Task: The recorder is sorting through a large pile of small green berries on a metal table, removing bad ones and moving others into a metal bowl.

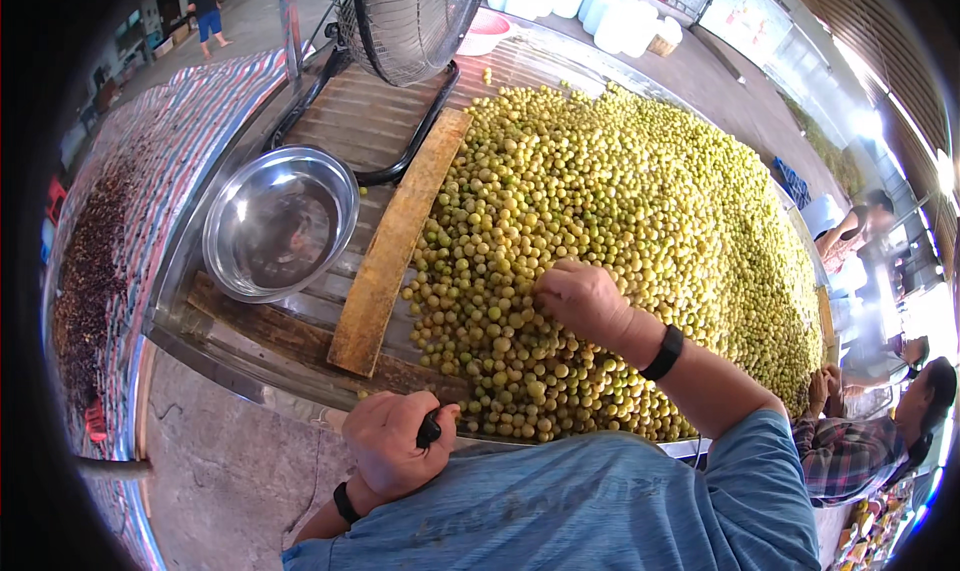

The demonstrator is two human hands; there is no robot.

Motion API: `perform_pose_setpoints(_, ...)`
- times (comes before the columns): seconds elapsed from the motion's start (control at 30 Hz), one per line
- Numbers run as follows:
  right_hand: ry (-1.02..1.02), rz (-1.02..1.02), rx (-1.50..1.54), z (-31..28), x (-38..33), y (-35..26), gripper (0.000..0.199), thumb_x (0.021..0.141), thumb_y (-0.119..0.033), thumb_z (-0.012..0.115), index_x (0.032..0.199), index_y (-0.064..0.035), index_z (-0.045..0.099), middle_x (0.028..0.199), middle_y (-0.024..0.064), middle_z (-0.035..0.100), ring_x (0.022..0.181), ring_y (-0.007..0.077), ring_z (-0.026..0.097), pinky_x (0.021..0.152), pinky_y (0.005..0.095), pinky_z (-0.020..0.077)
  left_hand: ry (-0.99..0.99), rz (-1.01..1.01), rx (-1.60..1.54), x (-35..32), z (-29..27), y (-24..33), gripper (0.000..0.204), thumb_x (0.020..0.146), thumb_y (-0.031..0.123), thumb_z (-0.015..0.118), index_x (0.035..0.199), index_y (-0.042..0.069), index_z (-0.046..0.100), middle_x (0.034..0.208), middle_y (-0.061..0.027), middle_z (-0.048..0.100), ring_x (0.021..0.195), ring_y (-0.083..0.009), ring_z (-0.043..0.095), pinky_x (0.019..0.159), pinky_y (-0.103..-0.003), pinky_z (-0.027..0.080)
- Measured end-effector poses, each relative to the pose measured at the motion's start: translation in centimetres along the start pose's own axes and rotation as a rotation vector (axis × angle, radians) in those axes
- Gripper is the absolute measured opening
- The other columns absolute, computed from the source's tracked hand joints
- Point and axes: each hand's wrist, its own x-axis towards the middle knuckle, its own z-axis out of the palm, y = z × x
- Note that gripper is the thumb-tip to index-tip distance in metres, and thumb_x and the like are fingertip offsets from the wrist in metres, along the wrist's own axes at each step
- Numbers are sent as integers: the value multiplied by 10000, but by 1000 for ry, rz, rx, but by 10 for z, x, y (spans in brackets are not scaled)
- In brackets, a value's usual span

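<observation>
A wide heap of small round yellow-green fruits (pixel 560 206) covers most of the metal-edged table in front of me. My right hand (pixel 585 299), a black band on its wrist, is at the near-left part of the heap. Its fingers curl down among the fruits, and what they hold, if anything, is hidden. My left hand (pixel 395 441) is low at the table's near edge, closed around a small black object (pixel 429 430). Only one end of that object shows, between thumb and fingers.
A wooden board (pixel 400 246) borders the heap's left side. Left of it sits a shiny metal basin (pixel 281 223); a large fan (pixel 410 21) stands behind. Striped sheeting (pixel 190 111) with dark bits lies far left. People (pixel 865 441) sit along the right side. A pink basin (pixel 484 33) is at the back.
</observation>
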Motion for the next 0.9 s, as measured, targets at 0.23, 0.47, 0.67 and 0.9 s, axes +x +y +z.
perform_pose_setpoints(0.23, -6, 344, 57, 9, 7, 3, 234, 962, -126, 559, 737, -61, 557, 578, 51, 503, 504, 182, 503, 471, 376, 435, -18, 14, 13, 4, -3, 3, 169, 731, 58, 804, 785, 73, 645, 613, -49, 608, 500, -235, 576, 493, -343, 439)
perform_pose_setpoints(0.47, -11, 429, 277, -21, 61, 7, 203, 935, -204, 656, 885, -14, 710, 707, 71, 633, 626, 158, 587, 607, 326, 511, -29, -30, 9, 4, -5, 6, 146, 734, 72, 807, 763, 66, 664, 608, -51, 606, 499, -234, 572, 496, -343, 435)
perform_pose_setpoints(0.67, -107, 75, 86, -2, 102, 23, 138, 875, -170, 718, 1005, -149, 761, 914, 75, 652, 843, 238, 660, 795, 374, 558, -44, -8, 14, 3, -5, 2, 173, 748, 153, 815, 787, 91, 658, 568, -56, 566, 486, -249, 553, 465, -364, 430)
perform_pose_setpoints(0.9, -341, 318, -324, 18, 104, 25, 163, 943, -107, 530, 984, -62, 681, 928, 166, 717, 803, 344, 680, 716, 419, 562, -36, -16, -6, 3, -4, 0, 175, 744, 155, 811, 778, 90, 653, 562, -55, 567, 481, -247, 552, 464, -356, 435)
